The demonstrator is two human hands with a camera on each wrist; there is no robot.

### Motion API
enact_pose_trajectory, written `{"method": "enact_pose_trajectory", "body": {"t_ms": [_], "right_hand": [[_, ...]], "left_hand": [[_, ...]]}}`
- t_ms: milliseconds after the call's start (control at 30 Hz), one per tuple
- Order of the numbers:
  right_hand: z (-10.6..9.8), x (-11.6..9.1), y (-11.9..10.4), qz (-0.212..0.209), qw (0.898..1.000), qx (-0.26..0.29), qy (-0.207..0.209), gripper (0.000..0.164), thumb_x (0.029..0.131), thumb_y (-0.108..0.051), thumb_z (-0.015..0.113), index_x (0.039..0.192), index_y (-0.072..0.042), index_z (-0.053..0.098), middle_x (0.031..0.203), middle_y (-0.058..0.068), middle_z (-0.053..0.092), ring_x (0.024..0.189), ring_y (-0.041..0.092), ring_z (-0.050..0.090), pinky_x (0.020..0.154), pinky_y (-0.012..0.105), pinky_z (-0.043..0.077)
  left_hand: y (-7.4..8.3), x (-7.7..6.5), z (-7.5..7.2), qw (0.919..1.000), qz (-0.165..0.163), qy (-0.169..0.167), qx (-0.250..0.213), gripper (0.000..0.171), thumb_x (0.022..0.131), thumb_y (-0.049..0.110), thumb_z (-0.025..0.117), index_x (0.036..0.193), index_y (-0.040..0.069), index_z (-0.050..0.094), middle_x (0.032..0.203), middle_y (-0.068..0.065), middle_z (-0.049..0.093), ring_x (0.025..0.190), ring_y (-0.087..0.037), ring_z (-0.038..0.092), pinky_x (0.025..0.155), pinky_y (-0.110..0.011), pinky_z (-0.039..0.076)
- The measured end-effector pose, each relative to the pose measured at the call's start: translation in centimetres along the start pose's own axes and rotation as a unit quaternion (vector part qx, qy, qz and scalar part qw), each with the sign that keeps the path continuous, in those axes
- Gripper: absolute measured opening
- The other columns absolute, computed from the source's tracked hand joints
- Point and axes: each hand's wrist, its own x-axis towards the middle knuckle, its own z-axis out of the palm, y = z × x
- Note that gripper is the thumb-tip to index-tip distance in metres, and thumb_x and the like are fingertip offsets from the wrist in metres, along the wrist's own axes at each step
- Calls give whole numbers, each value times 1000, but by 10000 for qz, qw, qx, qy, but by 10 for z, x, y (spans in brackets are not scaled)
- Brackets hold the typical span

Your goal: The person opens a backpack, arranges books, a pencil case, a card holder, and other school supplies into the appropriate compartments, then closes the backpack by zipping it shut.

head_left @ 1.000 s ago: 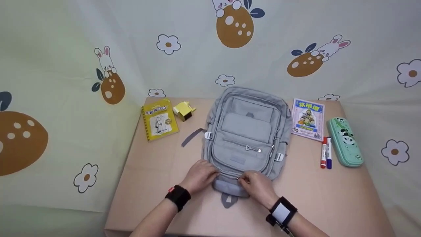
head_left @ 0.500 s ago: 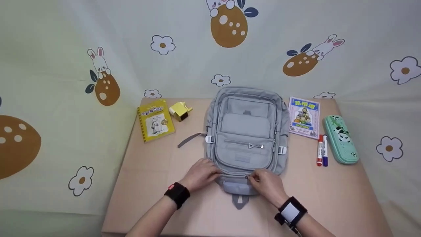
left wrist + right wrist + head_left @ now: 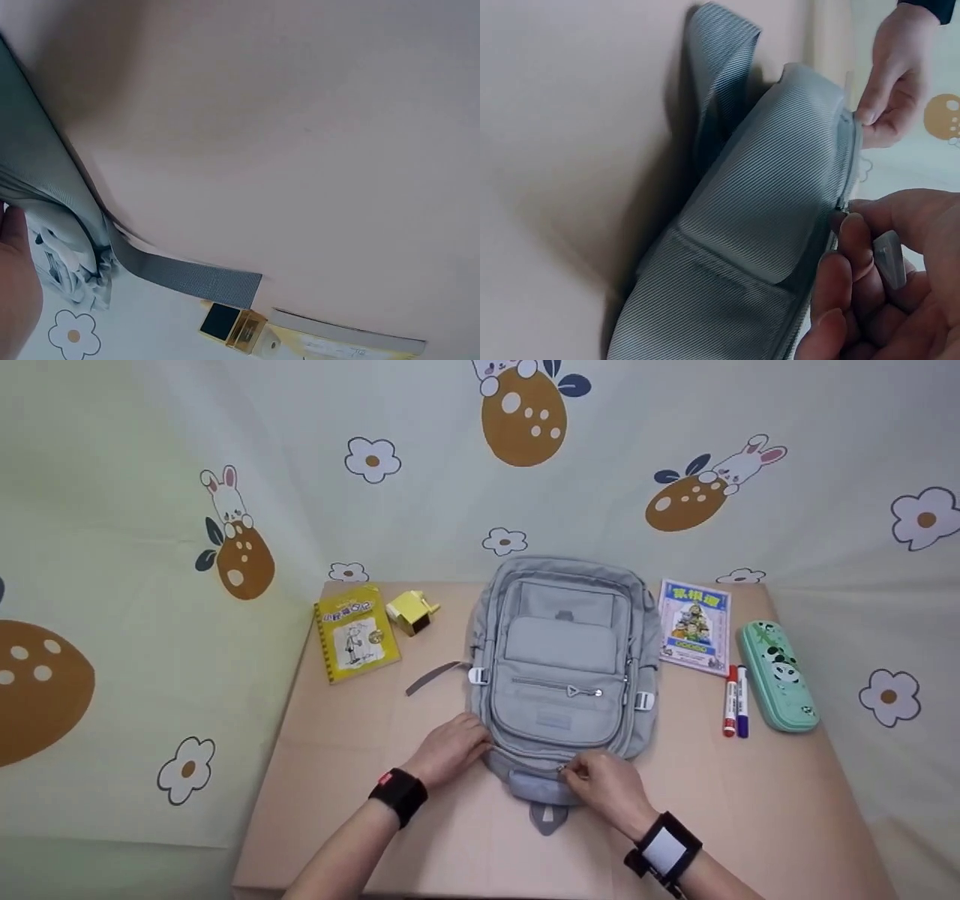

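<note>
A grey backpack [image 3: 562, 645] lies front side up on the table, its bottom toward the person. My left hand [image 3: 452, 750] pinches the lower left edge beside the zipper seam. Across from it, my right hand [image 3: 611, 787] pinches the zipper slider [image 3: 843, 205] on the same seam near the bottom. A grey triangular zipper pull [image 3: 890, 259] shows against the right hand's curled fingers. In the left wrist view only part of the left hand [image 3: 16, 285] shows at the bag's side; its fingertips are mostly hidden there.
A yellow book [image 3: 358, 636] and a yellow pencil sharpener-like block [image 3: 411, 612] lie at the left. To the right are a pink-bordered book [image 3: 695, 626], a red marker [image 3: 730, 701], a blue-capped marker [image 3: 742, 701] and a green panda pencil case [image 3: 780, 676]. A grey strap [image 3: 435, 678] sticks out leftward.
The backpack's bottom end has swung slightly right. My right hand has shifted a little right with the zipper slider, and my left fingers have moved slightly left and up along the edge.
</note>
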Motion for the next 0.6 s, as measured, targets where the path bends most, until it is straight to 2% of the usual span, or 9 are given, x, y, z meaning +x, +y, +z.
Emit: {"method": "enact_pose_trajectory", "body": {"t_ms": [133,433,600], "right_hand": [[0,1,-6,-5,9998,119,-131,10,86,-19,80,79,-22,74,75,-13,69,61,0,56,55,23,47],[7,12,-27,-123,9968,626,-489,10,90,-19,76,81,-18,78,69,-14,68,53,0,52,48,24,44],[17,26,-40,-165,9966,580,-552,11,91,-23,77,81,-19,79,69,-13,69,50,0,52,47,24,44]], "left_hand": [[2,-1,2,9997,-95,196,-99,9,104,18,61,109,13,66,108,0,61,105,-17,56,91,-34,49],[3,-3,5,9992,-311,248,-106,9,105,20,59,109,13,62,106,0,59,99,-17,55,84,-34,49],[4,-2,5,9989,-350,270,-150,9,105,20,59,109,13,62,104,2,59,97,-16,55,83,-33,49]]}}
